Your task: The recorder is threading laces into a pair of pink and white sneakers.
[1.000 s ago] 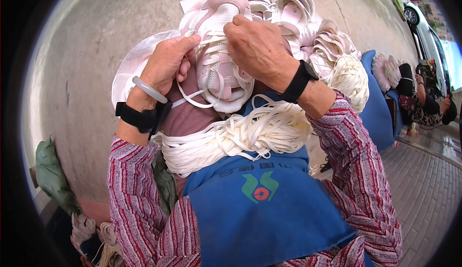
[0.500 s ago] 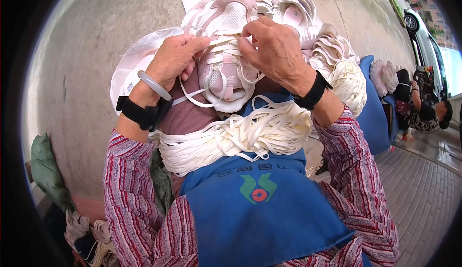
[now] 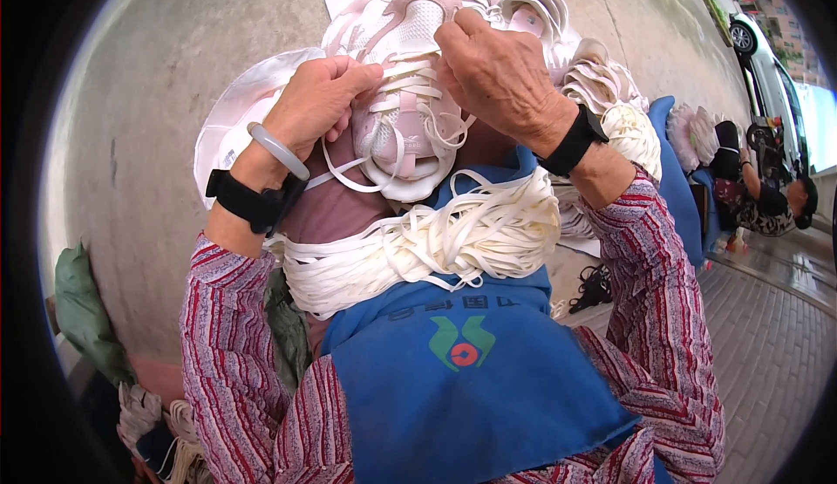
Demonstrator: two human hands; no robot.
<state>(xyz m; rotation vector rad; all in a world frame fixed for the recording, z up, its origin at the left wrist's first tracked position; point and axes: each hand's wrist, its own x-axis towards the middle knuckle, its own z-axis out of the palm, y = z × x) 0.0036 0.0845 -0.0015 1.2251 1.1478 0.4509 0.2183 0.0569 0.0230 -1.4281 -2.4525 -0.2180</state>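
A pale pink and white shoe upper (image 3: 406, 131) lies across my lap, toe toward me, with a flat white shoelace (image 3: 410, 72) crossing its opening in several rows. My left hand (image 3: 327, 96) is closed in a pinch at the upper's left lacing edge; a loose lace loop hangs below it. My right hand (image 3: 501, 74) is closed at the right edge, apparently on the lace, though its back hides the fingertips. Between the upper and my body, a thick bundle of cream-white laces (image 3: 427, 244) lies over my blue apron (image 3: 479, 397).
Stacked pink-white shoe uppers (image 3: 602, 78) lie beyond my right hand, beside another lace bundle (image 3: 634, 132). A white and pink piece (image 3: 231, 126) sits at the left. A green sack (image 3: 87, 310) stands on the floor. At the far right sits another person (image 3: 772, 205), near a parked car (image 3: 776, 83).
My right hand has moved slightly up and outward from the upper, its fingers more curled. My left hand stays nearly in place. The lace rows look a little neater.
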